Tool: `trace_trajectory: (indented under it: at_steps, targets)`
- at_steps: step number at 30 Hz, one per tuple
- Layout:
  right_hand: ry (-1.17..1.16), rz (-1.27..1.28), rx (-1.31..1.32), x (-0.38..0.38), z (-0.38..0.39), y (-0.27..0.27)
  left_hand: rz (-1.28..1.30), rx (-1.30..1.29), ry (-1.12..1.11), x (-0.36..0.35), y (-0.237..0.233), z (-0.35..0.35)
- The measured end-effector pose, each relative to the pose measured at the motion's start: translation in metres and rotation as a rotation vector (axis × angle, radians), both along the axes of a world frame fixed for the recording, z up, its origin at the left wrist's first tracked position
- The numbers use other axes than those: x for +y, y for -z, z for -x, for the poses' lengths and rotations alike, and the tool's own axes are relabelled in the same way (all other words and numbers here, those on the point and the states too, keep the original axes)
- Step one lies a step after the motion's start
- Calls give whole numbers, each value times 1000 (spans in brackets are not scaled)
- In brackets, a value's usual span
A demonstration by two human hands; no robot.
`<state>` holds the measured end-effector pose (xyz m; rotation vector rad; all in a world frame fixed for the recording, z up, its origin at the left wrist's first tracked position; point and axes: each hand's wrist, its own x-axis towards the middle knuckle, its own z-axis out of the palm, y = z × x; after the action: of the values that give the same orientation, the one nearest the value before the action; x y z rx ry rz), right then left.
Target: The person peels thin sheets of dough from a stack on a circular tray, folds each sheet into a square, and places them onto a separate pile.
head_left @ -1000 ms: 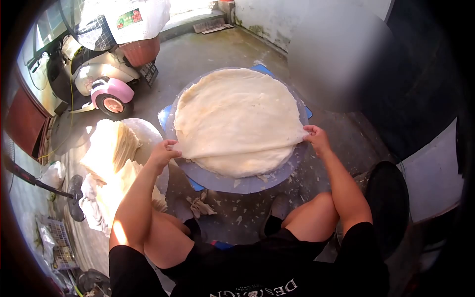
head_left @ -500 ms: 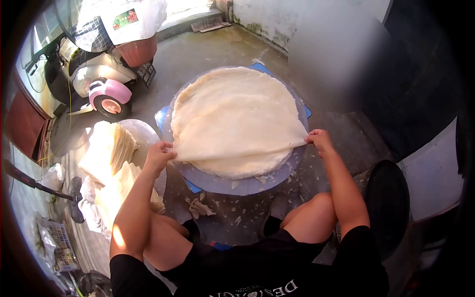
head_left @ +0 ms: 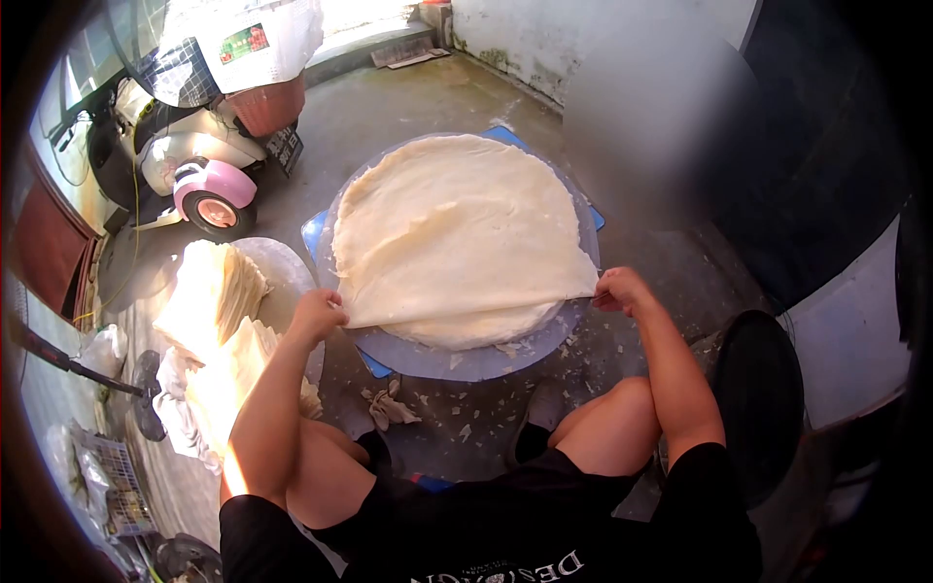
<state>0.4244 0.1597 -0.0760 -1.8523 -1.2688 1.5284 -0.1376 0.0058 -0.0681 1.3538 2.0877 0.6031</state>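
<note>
A large, pale, thin dough sheet [head_left: 466, 262] lies over a round stack of similar sheets [head_left: 486, 332] in front of me. My left hand [head_left: 320, 317] pinches the near left corner of the top sheet. At the near right corner, my right hand [head_left: 622, 291] grips the same sheet. The near edge is stretched straight between both hands, and a wrinkle runs across the sheet's left middle. Underneath is a round, greyish board [head_left: 437, 367], with blue corners [head_left: 316, 233] of something below it showing.
To my left, folded pale sheets [head_left: 209, 296] are piled on a round, light surface [head_left: 282, 272]. A scooter with a pink-fendered wheel [head_left: 216, 199] stands behind them. Scraps litter the floor near a crumpled cloth [head_left: 391, 406]. A black round object [head_left: 761, 394] stands at right.
Both hands have drawn the sheet's near edge slightly toward me, the right hand moving down most. The wrinkle across the left middle has become more pronounced.
</note>
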Motion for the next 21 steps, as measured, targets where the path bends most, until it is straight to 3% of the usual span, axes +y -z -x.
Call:
trace_trajectory:
  at_steps: [3,7,9,12,16,18,21]
  targets:
    - [-30,30,1,-2,-1,-4,67,127,82,2,-12,-7]
    - [-53,64,62,-8,2,-10,27,315,9,14,-44,-39]
    - [-17,83,90,-9,6,-15,-181,281,104,33,-58,-55]
    - [-8,61,64,-5,6,-8,-322,349,283,74,-41,-70]
    - [6,16,106,-5,7,-6,-364,276,238,141,-11,-99]
    - [3,7,108,-7,10,-9,-301,97,152,161,-9,-113]
    - [-9,6,117,-6,6,-6,-190,26,140,175,-20,-125]
